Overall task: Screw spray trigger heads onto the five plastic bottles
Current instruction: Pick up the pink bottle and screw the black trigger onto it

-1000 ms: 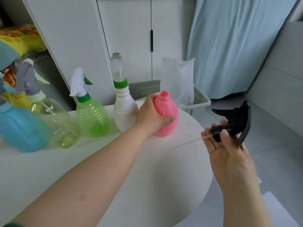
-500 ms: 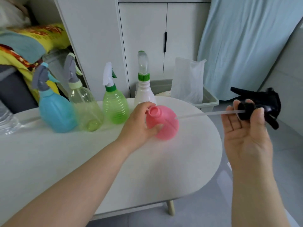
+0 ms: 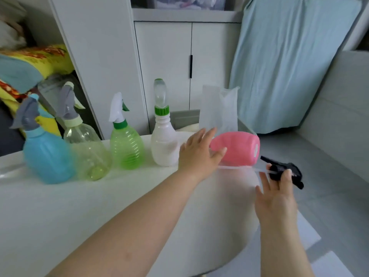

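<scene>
Fingers spread on the left hand (image 3: 199,154); thumb pinching on the right hand (image 3: 276,196).
Left arm reaches far across the table (image 3: 99,206); its straight fingers and thumb touch the pink bottle (image 3: 237,146), turned on its side by the table's far right edge. Right thumb pins the black trigger (image 3: 295,174) against straight fingers, just right of the bottle; its tube (image 3: 235,168) runs left beneath it.

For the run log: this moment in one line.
left hand: on sideways pink bottle | right hand: pinching black trigger head | tube: outside bottle
</scene>
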{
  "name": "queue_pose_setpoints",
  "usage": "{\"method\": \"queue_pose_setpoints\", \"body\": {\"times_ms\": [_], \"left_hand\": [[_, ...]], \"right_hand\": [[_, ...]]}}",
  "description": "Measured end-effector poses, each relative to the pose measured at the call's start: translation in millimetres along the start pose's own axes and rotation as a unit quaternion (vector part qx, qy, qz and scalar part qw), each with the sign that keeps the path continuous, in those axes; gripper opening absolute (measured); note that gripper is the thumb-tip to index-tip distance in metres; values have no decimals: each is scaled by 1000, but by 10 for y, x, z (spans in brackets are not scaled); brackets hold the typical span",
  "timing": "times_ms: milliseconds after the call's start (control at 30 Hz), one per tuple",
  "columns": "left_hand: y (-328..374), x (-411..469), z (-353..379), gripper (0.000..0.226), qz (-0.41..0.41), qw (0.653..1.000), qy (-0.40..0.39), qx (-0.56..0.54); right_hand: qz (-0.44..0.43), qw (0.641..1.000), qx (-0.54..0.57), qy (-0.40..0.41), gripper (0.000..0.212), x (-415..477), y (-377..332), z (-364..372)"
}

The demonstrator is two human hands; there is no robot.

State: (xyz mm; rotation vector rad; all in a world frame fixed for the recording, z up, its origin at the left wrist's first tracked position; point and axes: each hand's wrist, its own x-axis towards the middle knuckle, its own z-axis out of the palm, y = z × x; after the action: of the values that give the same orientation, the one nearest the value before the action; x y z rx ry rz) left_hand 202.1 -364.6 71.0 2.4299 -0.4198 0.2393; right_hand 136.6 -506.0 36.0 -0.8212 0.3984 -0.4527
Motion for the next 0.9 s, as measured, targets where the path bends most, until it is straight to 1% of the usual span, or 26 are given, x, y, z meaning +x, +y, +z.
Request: {"method": "queue_pose_setpoints", "body": {"times_ms": [33,67,100,167,200,267,333,400,467,533,600,733,900], "left_hand": [[39,106,88,54,1,999,-38,19],[52,212,174,49,0,998,-61,13],[48,314,263,45,-6,998,-66,-16],[-29,469,424,41,-9,996,-38,-86],[-86,503,485,40,4,995,-23,-94],[-241,539,591,40,25,996,-5,-83],[-394,542,652,40,10,997,10,-74],[-515,558,674,41,-17,998,21,-54],[-568,573,699,43,-27,1000,2,-5],[-562,558,731,44,-20,998,-38,46],[-536,540,747,43,-18,996,-54,69],[-543,530,716,40,-27,999,-18,40],[-525,509,698,39,-48,999,5,2]], "right_hand": [[9,1000,-4,8,22,115,14,2],[13,1000,-7,11,21,262,-5,21],[12,1000,-8,14,21,439,-52,47],[-3,1000,2,6,21,819,-163,132],[-7,1000,14,-4,22,960,-178,166],[0,999,32,-22,24,1123,-94,185],[9,998,43,-39,28,1198,51,192],[32,998,44,-35,32,1262,131,228],[47,998,47,-9,35,1318,150,249],[38,997,65,6,31,1332,174,234],[36,995,94,19,27,1337,200,205],[38,993,107,24,24,1319,201,199],[38,995,87,12,22,1308,220,193]]}}
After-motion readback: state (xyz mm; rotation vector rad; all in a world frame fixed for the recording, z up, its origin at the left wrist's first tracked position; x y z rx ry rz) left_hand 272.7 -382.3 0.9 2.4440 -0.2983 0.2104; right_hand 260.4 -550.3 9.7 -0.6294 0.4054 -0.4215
